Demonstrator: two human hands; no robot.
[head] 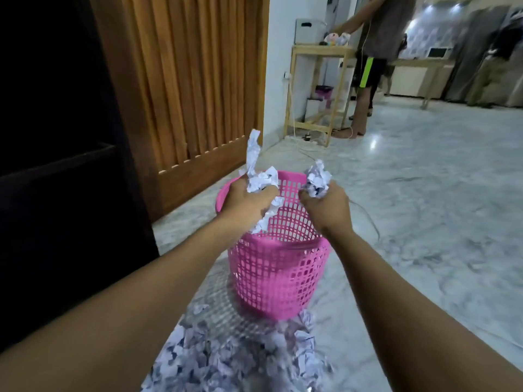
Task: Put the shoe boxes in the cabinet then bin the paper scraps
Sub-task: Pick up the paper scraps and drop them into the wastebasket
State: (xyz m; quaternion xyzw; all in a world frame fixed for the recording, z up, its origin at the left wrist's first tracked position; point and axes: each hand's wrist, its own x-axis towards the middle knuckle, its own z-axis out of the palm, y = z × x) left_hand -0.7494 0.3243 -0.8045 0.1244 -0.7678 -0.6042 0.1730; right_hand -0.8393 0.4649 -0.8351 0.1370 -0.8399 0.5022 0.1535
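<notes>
Above bin rim (pixel 271 176), hands gripping scraps (pixel 259 179)

Paper scraps (pixel 237 360) lie on the floor before the basket (pixel 278 267)

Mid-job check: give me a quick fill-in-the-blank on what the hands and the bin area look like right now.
The left hand and right hand each grip crumpled ____ above the basket.
The basket is ____ in colour.
More scraps lie on the ____, nearer the camera than the basket.
Missing words: paper; pink; floor.
</notes>
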